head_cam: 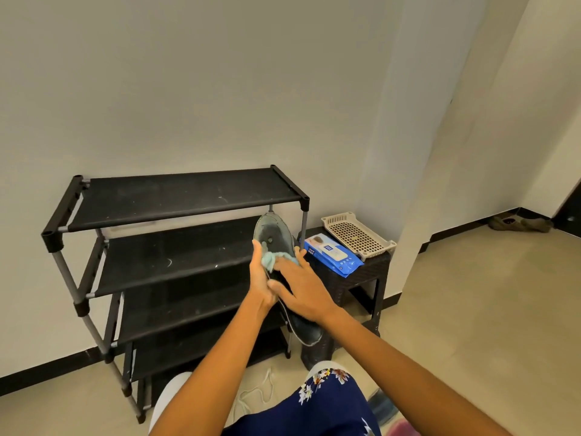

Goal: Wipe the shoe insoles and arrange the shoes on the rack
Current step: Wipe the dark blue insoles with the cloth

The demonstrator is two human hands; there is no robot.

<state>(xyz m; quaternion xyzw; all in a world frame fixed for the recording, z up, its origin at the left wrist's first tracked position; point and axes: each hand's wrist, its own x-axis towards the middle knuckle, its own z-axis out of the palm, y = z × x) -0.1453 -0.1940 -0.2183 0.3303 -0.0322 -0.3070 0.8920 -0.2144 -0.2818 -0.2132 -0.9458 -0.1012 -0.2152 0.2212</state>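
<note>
right hand (301, 287) presses wipe (273, 258) on insole (272, 236); left hand (261, 278) grip grasping it.

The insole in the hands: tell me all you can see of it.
The insole is dark grey, thin and flexible-looking, with a worn, scuffed toe end pointing up. It is held tilted before the rack. The left hand grips its edge; the right hand presses a pale blue wipe on it.

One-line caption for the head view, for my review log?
Left hand holds a dark insole while right hand presses a wipe on it, before the shoe rack.
</note>
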